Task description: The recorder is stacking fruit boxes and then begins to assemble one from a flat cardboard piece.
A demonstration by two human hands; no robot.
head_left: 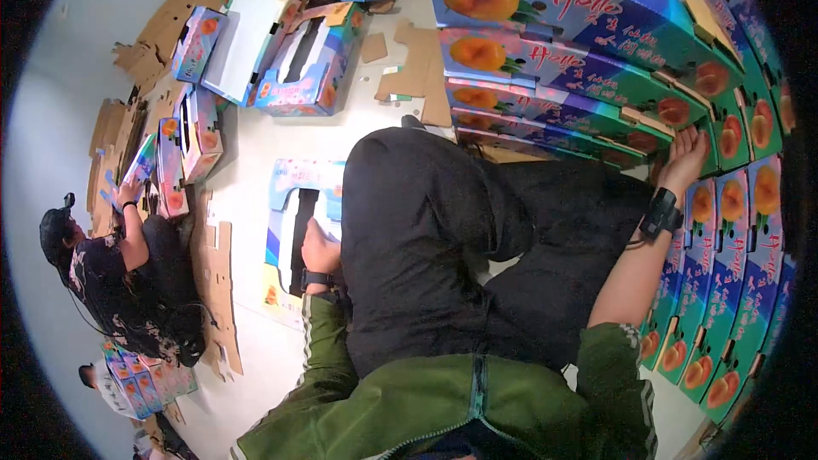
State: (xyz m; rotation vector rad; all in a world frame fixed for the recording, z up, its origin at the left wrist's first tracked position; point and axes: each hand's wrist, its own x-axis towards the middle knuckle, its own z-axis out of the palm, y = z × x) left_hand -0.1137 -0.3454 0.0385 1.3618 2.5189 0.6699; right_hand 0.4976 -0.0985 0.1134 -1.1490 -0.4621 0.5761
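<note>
I sit on the floor with my legs in black trousers (443, 238) crossed in front of me. My left hand (319, 247) rests flat on an unfolded fruit box blank (290, 204), blue and pink, lying on the floor by my left knee. My right hand (687, 158) reaches out to the stack of flat printed fruit boxes (596, 60) on my right and touches the edge of one; whether the fingers grip it is hidden. Both wrists carry black bands.
Another person (111, 281) sits at the left, handling a box (141, 166). Assembled boxes (281, 51) stand at the top left. Brown cardboard scraps (213, 281) litter the white floor. More flat boxes (724, 290) line my right side.
</note>
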